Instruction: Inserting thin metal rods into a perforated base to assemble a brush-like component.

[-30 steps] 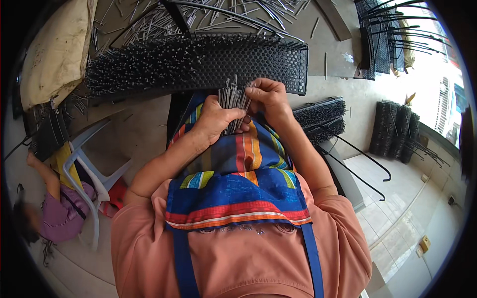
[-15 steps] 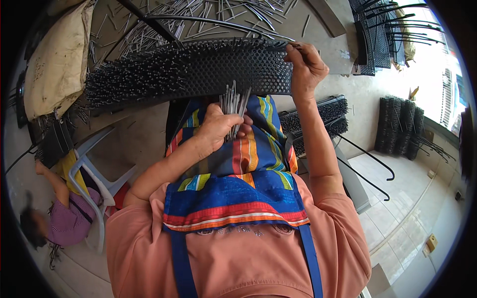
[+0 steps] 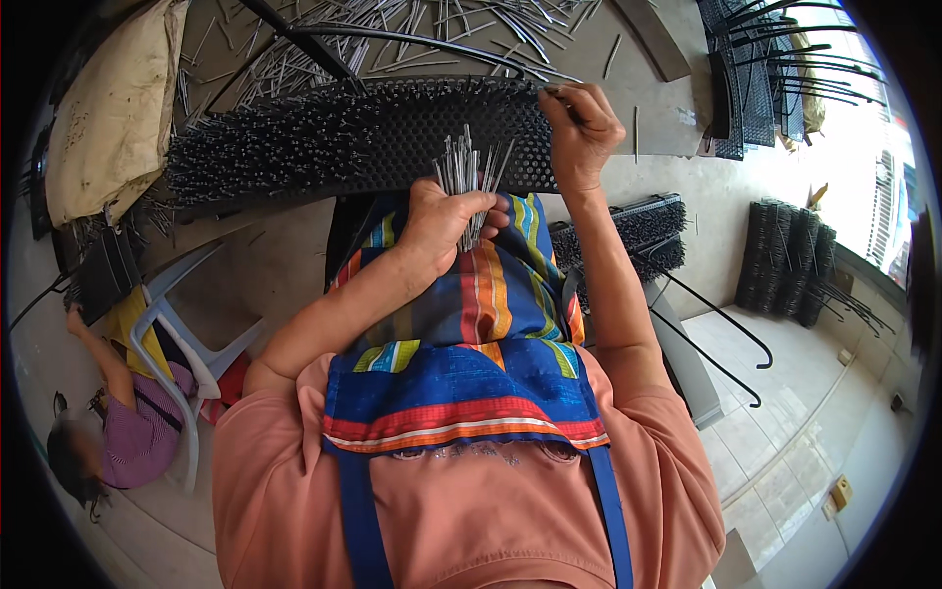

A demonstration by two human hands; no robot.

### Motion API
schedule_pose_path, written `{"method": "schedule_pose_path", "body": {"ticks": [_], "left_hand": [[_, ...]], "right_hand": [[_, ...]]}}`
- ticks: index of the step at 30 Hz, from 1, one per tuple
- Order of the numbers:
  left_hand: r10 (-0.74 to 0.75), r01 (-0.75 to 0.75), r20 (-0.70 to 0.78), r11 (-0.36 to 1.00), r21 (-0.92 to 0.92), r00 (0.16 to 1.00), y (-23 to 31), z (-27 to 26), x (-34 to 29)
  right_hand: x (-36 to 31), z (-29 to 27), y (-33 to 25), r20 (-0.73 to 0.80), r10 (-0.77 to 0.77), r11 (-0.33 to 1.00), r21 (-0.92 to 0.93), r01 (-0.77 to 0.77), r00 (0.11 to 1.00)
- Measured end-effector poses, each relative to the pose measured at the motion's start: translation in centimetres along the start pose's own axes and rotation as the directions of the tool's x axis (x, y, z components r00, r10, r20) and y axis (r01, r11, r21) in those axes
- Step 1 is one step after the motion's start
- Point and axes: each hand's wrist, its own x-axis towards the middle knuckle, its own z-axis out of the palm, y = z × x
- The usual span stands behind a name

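Note:
A bundle of thin grey metal strips (image 3: 457, 175) stands upright in my left hand (image 3: 439, 220), its fingers wrapped round the lower part in front of the panel. Across my lap lies a long, curved black panel (image 3: 417, 147) full of round holes. Its left part is packed with short dark strips (image 3: 265, 147) that stick out; the middle and right holes show bare. At the panel's far right corner my right hand (image 3: 587, 137) is closed in a pinch. Whatever lies between those fingertips is too small and dark to make out.
Loose strips (image 3: 471, 25) are scattered beyond the panel, under a black bar (image 3: 412, 42). A beige sack (image 3: 116, 108) stands at left, above a grey chair (image 3: 157, 319) and another person (image 3: 147, 432). Bristled panels (image 3: 643, 231) and hooked rods (image 3: 721, 309) lie to my right.
My right hand has shifted a little left along the panel's far edge. The bundle in my left hand has risen slightly, with some strips fanning to the right.

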Motion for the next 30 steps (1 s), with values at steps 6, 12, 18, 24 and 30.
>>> {"method": "schedule_pose_path", "body": {"ticks": [6, 12, 18, 24, 30], "left_hand": [[-0.002, 0.002, 0.007, 0.999, -0.046, 1.000, 0.5, 0.1, 0.5], [-0.025, 0.026, 0.005, 0.995, -0.091, 1.000, 0.3, -0.3, 1.1], [-0.007, 0.015, 0.076, 0.994, -0.106, 0.997, 0.8, -0.1, 0.6], [0.000, 0.005, 0.085, 0.998, -0.057, 0.996, 0.6, 1.3, 0.2], [0.017, -0.018, -0.025, 0.999, -0.033, 1.000, 0.0, 0.6, 0.4]], "right_hand": [[0.0, 0.4, -0.8, -0.016, -0.019, 0.999, -0.042, 0.018, 1.000], [2.0, -0.2, -1.0, 0.155, -0.034, 0.952, -0.296, 0.079, 0.987], [-0.1, -2.1, -2.0, 0.220, -0.036, 0.979, -0.188, 0.079, 0.975], [-2.8, -3.4, -3.0, 0.549, 0.628, 0.511, 0.243, -0.825, 0.551], [-0.3, -3.7, -1.8, 0.043, 0.496, 0.798, 0.371, -0.475, 0.867]]}}
